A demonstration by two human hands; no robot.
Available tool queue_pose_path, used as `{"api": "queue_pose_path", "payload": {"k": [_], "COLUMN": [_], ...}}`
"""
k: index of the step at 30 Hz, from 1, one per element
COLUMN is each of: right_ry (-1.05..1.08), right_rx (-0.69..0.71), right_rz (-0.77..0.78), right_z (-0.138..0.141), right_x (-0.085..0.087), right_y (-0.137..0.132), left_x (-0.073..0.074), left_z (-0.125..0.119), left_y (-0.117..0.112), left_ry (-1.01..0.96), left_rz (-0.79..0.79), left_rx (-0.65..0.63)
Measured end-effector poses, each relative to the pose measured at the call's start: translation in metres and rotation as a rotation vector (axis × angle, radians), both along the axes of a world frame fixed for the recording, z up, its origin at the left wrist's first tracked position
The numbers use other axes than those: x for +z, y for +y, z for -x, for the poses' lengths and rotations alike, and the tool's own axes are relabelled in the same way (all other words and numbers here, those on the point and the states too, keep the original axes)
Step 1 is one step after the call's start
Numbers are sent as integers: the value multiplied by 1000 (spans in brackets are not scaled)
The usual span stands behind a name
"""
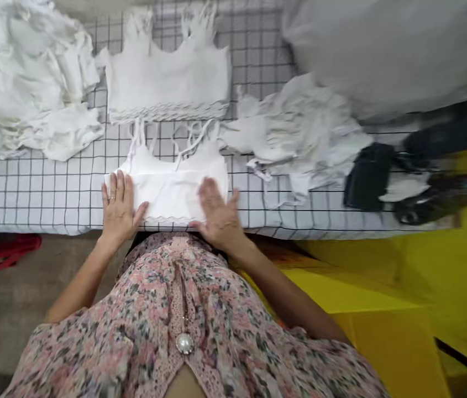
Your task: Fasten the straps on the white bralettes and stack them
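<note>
A white strappy crop top (171, 179) lies flat on the checked table cover (30, 193), close to the near edge. My left hand (117, 210) rests flat on its left side, fingers stretched out, a ring on one finger. My right hand (216, 213) lies flat on its right side, fingers spread. Neither hand grips the cloth. Behind this top sits a neat stack of the same white tops (169, 80).
A loose heap of white garments (21, 77) fills the far left. More crumpled white pieces (299, 130) lie to the right, beside dark objects (370, 174). A large pale bag (391, 50) is at the back right. Yellow sheets (403, 309) lie below the table.
</note>
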State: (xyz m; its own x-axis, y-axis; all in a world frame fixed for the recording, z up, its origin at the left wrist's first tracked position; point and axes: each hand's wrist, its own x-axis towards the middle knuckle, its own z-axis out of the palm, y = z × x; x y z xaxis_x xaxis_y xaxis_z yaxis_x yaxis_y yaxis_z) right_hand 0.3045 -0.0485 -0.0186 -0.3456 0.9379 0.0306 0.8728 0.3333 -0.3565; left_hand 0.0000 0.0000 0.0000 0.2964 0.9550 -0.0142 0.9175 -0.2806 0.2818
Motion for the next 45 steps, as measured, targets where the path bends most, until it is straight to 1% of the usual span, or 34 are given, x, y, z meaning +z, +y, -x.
{"api": "queue_pose_path", "payload": {"k": [2,4,6,7,8,9,11,12,14,16,18,20,22,23,24,25,26,27,28,29,30,31,32,34,36,37,39,41,43,44,45], "right_ry": [39,43,38,2,-61,-132,-193,-150,87,429,701,934,1132,1203,1223,1200,1151,1099,1052,1012,985,967,949,917,892,886,892,912,934,944,952], "right_rx": [38,-27,-222,-329,-416,-459,-482,-490,-555,-656,-706,-676,-572,-508,-451,-399,-345,-289,-228,-166,-110,-63,-27,14,33,41,60,92,148,173,184], "right_rz": [17,-14,-103,-153,-189,-194,-147,-122,-133,-228,-326,-423,-511,-538,-542,-518,-463,-388,-303,-220,-154,-115,-98,-102,-85,-62,-13,20,52,49,11], "right_z": [-14,-34,-58,-70,-81,-93,-113,-124,-147,-170,-188,-195,-188,-179,-169,-157,-144,-131,-120,-109,-101,-94,-89,-85,-87,-88,-89,-84,-73,-66,-60], "right_x": [5,13,25,32,38,43,52,56,67,84,113,150,194,215,236,254,270,284,294,302,308,313,317,326,337,343,355,363,364,363,359], "right_y": [8,24,49,63,78,92,117,128,145,159,171,180,184,183,181,177,173,169,166,164,162,163,164,168,174,178,186,194,205,210,215], "left_x": [-3,-6,-6,-5,-2,3,14,21,34,46,58,71,88,98,109,121,133,146,158,170,182,192,201,215,227,232,243,254,264,269,274], "left_z": [7,13,16,15,12,9,1,-2,-4,-1,1,-4,-19,-32,-46,-63,-82,-101,-119,-137,-152,-165,-174,-181,-176,-170,-156,-144,-137,-136,-135], "left_y": [-1,2,8,11,15,19,27,31,38,47,57,69,82,87,93,98,103,108,114,121,128,135,143,156,165,167,170,171,170,169,169], "left_ry": [-34,-72,-112,-134,-156,-177,-212,-227,-256,-304,-377,-469,-571,-633,-702,-791,-895,-995,-1086,-1175,-1249,-1296,-1325,-1301,-1262,-1263,-1300,-1310,-1294,-1303,-1337], "left_rz": [-23,-59,-104,-134,-170,-207,-271,-294,-313,-306,-277,-231,-155,-101,-36,37,111,181,219,220,220,237,272,433,565,590,581,589,631,641,630], "left_rx": [0,-6,-8,-13,-24,-42,-97,-126,-163,-166,-149,-134,-128,-133,-145,-163,-199,-238,-278,-330,-411,-494,-559,-668,-707,-703,-671,-649,-628,-610,-585]}}
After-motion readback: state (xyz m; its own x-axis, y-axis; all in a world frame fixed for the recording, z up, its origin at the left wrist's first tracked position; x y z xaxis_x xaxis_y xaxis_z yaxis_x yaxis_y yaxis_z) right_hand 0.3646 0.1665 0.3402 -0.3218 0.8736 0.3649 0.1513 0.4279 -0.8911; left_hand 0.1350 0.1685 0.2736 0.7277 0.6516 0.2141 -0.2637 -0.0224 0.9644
